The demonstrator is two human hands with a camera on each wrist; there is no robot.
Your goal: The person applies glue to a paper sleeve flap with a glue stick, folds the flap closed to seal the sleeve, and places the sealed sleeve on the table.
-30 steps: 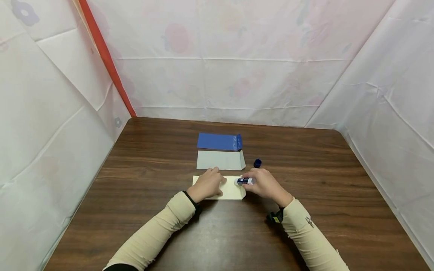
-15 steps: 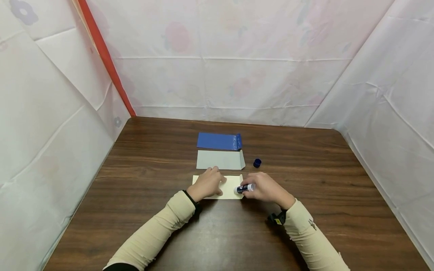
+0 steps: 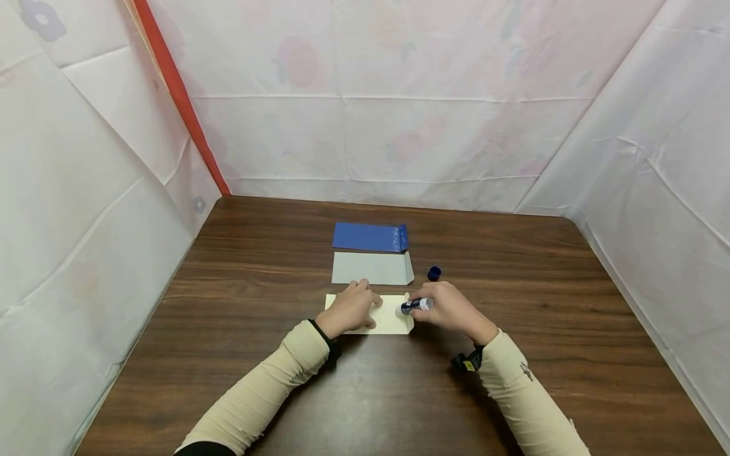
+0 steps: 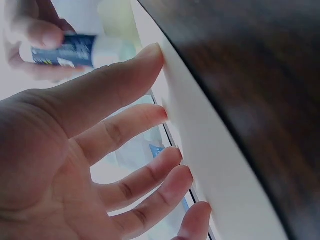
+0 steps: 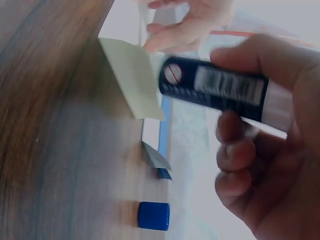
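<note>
A pale yellow envelope lies flat on the table, its flap sticking up at the right end. My left hand rests on it, fingertips spread and pressing the paper in the left wrist view. Between the thumb and fingers of my right hand is a glue stick, uncapped, with a dark label and white base. Its tip is over the envelope's flap end; whether it touches the paper is hard to tell. The blue glue stick cap stands just beyond the right hand.
Beyond the yellow envelope lie a pale grey-green envelope and a blue envelope, both with flaps to the right. Glossy marks show on the blue one's flap end. White sheeting encloses the back and sides of the wooden table.
My right hand has moved the glue stick toward me along the flap end, then back away from me. The left hand has stayed in place on the yellow envelope.
</note>
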